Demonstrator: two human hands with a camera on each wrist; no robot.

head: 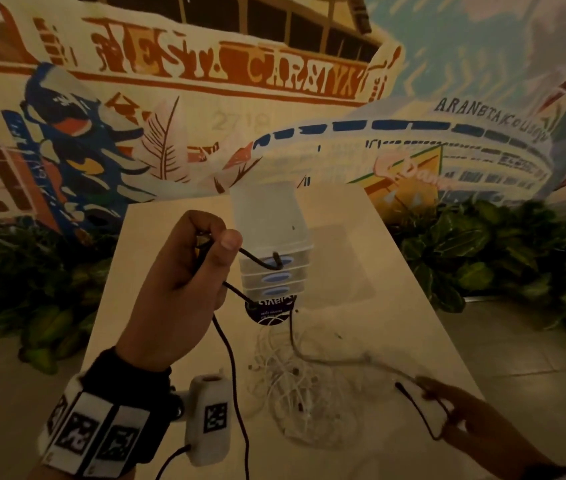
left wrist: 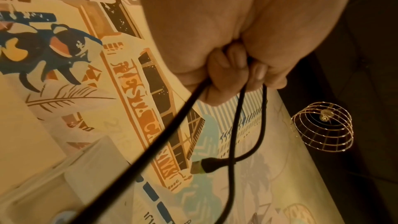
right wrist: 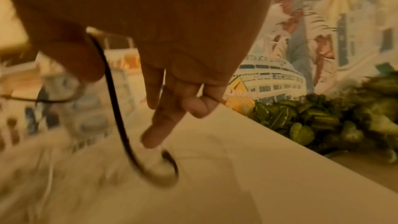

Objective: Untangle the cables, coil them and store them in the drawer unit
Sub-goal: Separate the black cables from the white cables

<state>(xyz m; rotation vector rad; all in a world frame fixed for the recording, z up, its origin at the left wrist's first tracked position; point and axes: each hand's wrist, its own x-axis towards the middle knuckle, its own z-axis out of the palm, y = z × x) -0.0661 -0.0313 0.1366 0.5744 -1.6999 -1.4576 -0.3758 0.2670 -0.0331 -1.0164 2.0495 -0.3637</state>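
My left hand point(head: 205, 258) is raised in front of the translucent drawer unit point(head: 267, 223) and grips a black cable point(head: 229, 355) in a fist. The cable's plug point(left wrist: 206, 166) dangles just past the fingers point(left wrist: 228, 67), and a long strand hangs down past my wrist. Low at the right, my right hand point(head: 447, 414) pinches another stretch of black cable point(right wrist: 116, 108) between thumb and hand, its free end point(head: 399, 386) curling over the table. I cannot tell whether both stretches are one cable. A tangle of white cables point(head: 295, 386) lies on the table between my hands.
The white table point(head: 395, 306) carries a round purple-labelled object point(head: 271, 311) in front of the drawer unit, with a pale cable point(head: 343, 362) running from it. Green plants point(head: 482, 244) line the floor beside the table below a painted wall. A wire lamp cage point(left wrist: 323, 130) hangs overhead.
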